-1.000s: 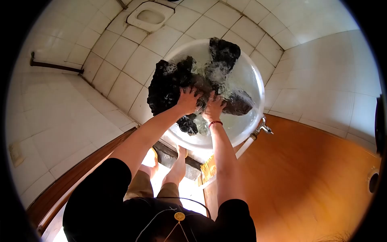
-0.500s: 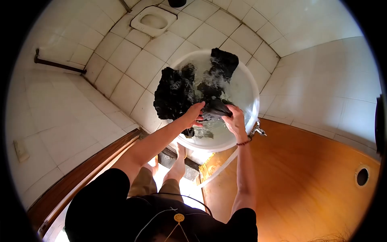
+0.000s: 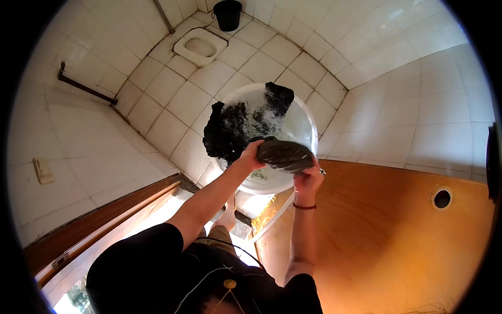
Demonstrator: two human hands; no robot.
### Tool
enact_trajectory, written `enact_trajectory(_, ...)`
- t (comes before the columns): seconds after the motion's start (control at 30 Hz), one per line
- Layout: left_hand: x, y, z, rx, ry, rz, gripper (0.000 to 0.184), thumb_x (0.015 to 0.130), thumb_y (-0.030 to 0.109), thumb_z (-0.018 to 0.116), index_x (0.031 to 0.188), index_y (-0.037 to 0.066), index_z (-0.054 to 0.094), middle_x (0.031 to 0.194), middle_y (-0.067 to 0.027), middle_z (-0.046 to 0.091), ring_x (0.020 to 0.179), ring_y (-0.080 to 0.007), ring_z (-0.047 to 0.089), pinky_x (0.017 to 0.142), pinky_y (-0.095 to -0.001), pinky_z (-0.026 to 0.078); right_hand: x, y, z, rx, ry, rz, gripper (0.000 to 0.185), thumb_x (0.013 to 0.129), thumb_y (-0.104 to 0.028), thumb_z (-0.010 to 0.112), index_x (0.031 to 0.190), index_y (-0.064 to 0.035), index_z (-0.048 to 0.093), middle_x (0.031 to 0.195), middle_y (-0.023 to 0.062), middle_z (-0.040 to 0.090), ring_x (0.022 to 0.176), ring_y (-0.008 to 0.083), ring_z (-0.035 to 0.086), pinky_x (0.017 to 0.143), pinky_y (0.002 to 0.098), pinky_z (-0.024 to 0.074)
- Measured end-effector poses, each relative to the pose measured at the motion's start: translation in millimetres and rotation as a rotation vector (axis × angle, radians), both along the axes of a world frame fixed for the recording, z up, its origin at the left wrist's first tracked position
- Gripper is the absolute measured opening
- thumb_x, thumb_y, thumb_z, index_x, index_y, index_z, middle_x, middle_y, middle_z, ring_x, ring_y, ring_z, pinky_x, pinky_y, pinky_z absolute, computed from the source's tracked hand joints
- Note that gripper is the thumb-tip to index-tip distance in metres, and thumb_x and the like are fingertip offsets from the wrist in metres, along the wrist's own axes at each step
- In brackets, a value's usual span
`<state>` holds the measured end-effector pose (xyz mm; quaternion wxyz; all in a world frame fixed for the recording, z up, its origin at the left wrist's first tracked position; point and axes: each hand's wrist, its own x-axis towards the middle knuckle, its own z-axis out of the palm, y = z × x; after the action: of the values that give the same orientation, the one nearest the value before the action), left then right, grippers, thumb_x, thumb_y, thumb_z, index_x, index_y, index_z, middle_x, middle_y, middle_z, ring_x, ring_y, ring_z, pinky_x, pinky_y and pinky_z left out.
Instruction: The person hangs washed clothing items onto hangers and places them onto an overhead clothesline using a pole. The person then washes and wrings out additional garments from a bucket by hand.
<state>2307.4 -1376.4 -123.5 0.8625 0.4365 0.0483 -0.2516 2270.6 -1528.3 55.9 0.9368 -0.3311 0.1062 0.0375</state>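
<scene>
A dark, wet shoe-like item (image 3: 285,156), smeared by motion, is held up over the near part of a large white basin (image 3: 312,123). My left hand (image 3: 252,156) grips its left end, and my right hand (image 3: 308,177), below a red bead bracelet, grips its right end. Black wet cloth (image 3: 225,131) lies in the basin's water at the left and hangs over the rim. More black cloth (image 3: 279,98) sticks up at the far rim. Exactly what the held item is cannot be told.
A squat toilet (image 3: 200,47) is set in the tiled floor beyond the basin, with a black bucket (image 3: 228,15) behind it. An orange wooden door (image 3: 376,225) stands at the right, a dark pipe (image 3: 86,86) at the left wall. A pale hose (image 3: 274,220) runs below the basin.
Both hands have come up out of the water, lifting the dark item above the basin. The view has shifted, and the bucket now shows in full.
</scene>
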Motion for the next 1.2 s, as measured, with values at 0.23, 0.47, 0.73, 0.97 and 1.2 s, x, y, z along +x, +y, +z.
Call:
enact_trajectory(0.23, -31, -3, 103, -0.515, 0.685, 0.038, 0.027, 0.085, 0.021, 0.042, 0.107, 0.009, 0.050, 0.106, -0.0083, 0.056, 0.093, -0.0234, 0.057, 0.078, -0.0418, 0.047, 4, 6, -129, 0.328, 0.262, -0.017, 0.041, 0.086, -0.043, 0.045, 0.104, -0.0074, 0.056, 0.107, 0.0090, 0.057, 0.101, 0.0251, 0.051, 0.091, 0.0413, 0.0385)
enact_trajectory(0.47, -49, 13, 178, -0.795, 0.634, -0.119, 0.045, 0.086, 0.039, 0.049, 0.123, 0.015, 0.041, 0.127, -0.0047, 0.042, 0.116, -0.0210, 0.041, 0.100, -0.0354, 0.032, -2, 50, -65, 0.489, -0.032, 0.133, 0.049, 0.084, -0.049, 0.044, 0.107, -0.0066, 0.055, 0.108, 0.0085, 0.056, 0.100, 0.0232, 0.052, 0.091, 0.0370, 0.0393)
enact_trajectory(0.73, -36, 13, 191, 0.546, -0.037, -0.233, 0.104, 0.056, 0.026, 0.079, 0.131, -0.004, 0.013, 0.126, -0.0174, 0.036, 0.119, -0.0261, 0.034, 0.098, -0.0336, 0.030, 29, 18, -23, 0.276, 0.315, 0.245, 0.034, 0.082, -0.038, 0.051, 0.091, -0.0062, 0.059, 0.089, 0.0068, 0.061, 0.082, 0.0200, 0.058, 0.077, 0.0338, 0.0463)
enact_trajectory(0.97, -21, -3, 174, 1.001, -0.422, -0.337, 0.082, 0.050, 0.026, 0.076, 0.116, -0.004, 0.038, 0.115, -0.0231, 0.046, 0.107, -0.0331, 0.046, 0.092, -0.0335, 0.036, 57, 11, -2, -0.092, 0.427, 0.348, 0.014, 0.076, -0.018, 0.061, 0.078, -0.0045, 0.059, 0.074, 0.0065, 0.060, 0.064, 0.0181, 0.059, 0.062, 0.0306, 0.0502)
enact_trajectory(1.2, -17, -15, 141, 1.296, -0.389, -0.373, 0.071, 0.050, 0.028, 0.073, 0.102, -0.011, 0.044, 0.089, -0.0223, 0.059, 0.082, -0.0328, 0.060, 0.073, -0.0366, 0.049, 72, 22, -54, -1.160, 0.177, 0.212, 0.017, 0.064, -0.010, 0.066, 0.075, 0.0028, 0.060, 0.067, 0.0069, 0.060, 0.057, 0.0157, 0.056, 0.052, 0.0278, 0.0453)
